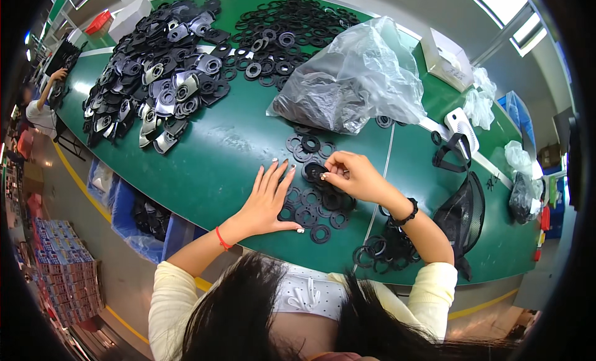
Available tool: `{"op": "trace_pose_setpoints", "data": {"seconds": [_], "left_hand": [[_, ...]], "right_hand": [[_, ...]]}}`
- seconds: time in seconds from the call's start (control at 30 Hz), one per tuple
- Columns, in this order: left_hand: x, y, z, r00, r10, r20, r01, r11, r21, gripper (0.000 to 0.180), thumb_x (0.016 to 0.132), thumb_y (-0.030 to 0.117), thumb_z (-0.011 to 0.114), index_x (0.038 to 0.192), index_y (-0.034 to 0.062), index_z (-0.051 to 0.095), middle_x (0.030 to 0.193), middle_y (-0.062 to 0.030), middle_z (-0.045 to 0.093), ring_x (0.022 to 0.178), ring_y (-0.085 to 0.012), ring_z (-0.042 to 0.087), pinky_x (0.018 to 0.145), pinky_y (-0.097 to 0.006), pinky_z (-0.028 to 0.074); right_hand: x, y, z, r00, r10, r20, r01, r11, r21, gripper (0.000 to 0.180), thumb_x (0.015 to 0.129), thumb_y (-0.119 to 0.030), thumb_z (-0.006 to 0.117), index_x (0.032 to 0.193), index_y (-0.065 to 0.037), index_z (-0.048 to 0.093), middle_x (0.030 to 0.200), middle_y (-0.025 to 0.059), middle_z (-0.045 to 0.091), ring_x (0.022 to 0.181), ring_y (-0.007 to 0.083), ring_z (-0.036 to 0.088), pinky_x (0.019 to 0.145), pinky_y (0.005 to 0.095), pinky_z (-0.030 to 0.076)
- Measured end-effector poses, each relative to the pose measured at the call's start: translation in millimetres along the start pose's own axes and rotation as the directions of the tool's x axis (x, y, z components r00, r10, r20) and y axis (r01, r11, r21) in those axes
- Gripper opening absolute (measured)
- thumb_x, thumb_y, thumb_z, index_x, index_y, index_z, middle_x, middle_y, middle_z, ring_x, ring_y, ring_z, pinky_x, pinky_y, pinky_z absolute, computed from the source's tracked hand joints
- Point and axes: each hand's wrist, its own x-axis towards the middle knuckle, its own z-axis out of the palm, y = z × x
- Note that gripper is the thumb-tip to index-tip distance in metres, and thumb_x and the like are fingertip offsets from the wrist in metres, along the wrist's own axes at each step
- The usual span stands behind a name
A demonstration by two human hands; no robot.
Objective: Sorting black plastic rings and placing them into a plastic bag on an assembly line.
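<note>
My left hand [264, 202] rests on the green table [205, 174] with its fingers spread, holding nothing. Just to its right, my right hand [355, 176] pinches the edge of a round black ring [315, 171] between thumb and fingers. Several flat black washers [320, 234] lie loosely overlapped beneath and around both hands. Thicker black rings [332, 200] sit close under my right hand, partly hidden by it. Beyond the hands, more black rings [310, 143] lie near a clear plastic bag [372, 75] with dark contents.
Black-and-silver molded parts [164, 97] are heaped at far left, and black rings [298, 22] spread at the back. More rings [375, 252] lie near my right forearm, beside a black mesh bag [462, 215]. A blue crate [130, 215] stands below the left edge. Another person [40, 112] works far left.
</note>
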Motion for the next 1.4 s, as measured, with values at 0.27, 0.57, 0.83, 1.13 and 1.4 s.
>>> {"op": "trace_pose_setpoints", "data": {"seconds": [0.27, 0.57, 0.83, 1.13, 1.4], "left_hand": [[60, -11, -23, 0.997, 0.019, -0.079, -0.012, 0.996, 0.090, 0.078, 0.086, 0.042, 0.063, 0.144, 0.0011, 0.030, 0.147, -0.0245, 0.029, 0.138, -0.0454, 0.023, 0.112, -0.055, 0.022], [101, -33, 10, 0.975, -0.016, -0.224, 0.034, 0.996, 0.078, 0.062, 0.088, 0.034, 0.064, 0.134, -0.0011, 0.041, 0.123, -0.0210, 0.044, 0.114, -0.0381, 0.042, 0.097, -0.046, 0.038], [95, -30, 4, 0.983, 0.083, -0.165, -0.073, 0.995, 0.070, 0.057, 0.080, 0.039, 0.071, 0.122, 0.0065, 0.049, 0.127, -0.0188, 0.040, 0.120, -0.0383, 0.038, 0.101, -0.048, 0.033], [99, -24, 0, 0.975, 0.218, -0.043, -0.218, 0.976, 0.007, 0.078, 0.075, 0.051, 0.071, 0.136, 0.0114, 0.042, 0.136, -0.0183, 0.040, 0.129, -0.0415, 0.036, 0.108, -0.052, 0.029], [97, -39, 6, 0.971, 0.221, -0.089, -0.220, 0.975, 0.017, 0.060, 0.074, 0.029, 0.074, 0.129, 0.0140, 0.053, 0.116, -0.0107, 0.051, 0.109, -0.0323, 0.048, 0.092, -0.046, 0.040]], "right_hand": [[-27, 2, -4, 0.995, -0.091, 0.049, 0.100, 0.968, -0.231, 0.025, 0.076, -0.017, 0.077, 0.080, -0.001, 0.059, 0.075, 0.0122, 0.059, 0.067, 0.0298, 0.059, 0.062, 0.0384, 0.048], [-92, 23, -53, 0.932, 0.246, -0.266, -0.359, 0.533, -0.766, 0.027, 0.071, -0.021, 0.078, 0.077, -0.001, 0.061, 0.078, 0.0160, 0.062, 0.076, 0.0355, 0.063, 0.067, 0.0431, 0.052], [-95, 21, -42, 0.951, 0.108, -0.290, -0.291, 0.633, -0.717, 0.088, 0.066, -0.051, 0.079, 0.134, -0.007, 0.044, 0.124, 0.0228, 0.049, 0.113, 0.0371, 0.051, 0.090, 0.0442, 0.046], [-47, 37, 24, 0.981, -0.147, 0.123, 0.188, 0.621, -0.761, 0.108, 0.060, -0.082, 0.061, 0.148, -0.026, 0.034, 0.154, 0.0270, 0.015, 0.139, 0.0528, 0.014, 0.105, 0.0697, 0.017], [-26, 58, 28, 0.878, -0.470, -0.089, 0.272, 0.643, -0.716, 0.058, 0.068, -0.044, 0.073, 0.116, -0.013, 0.060, 0.119, 0.0143, 0.051, 0.105, 0.0330, 0.049, 0.082, 0.0451, 0.046]]}}
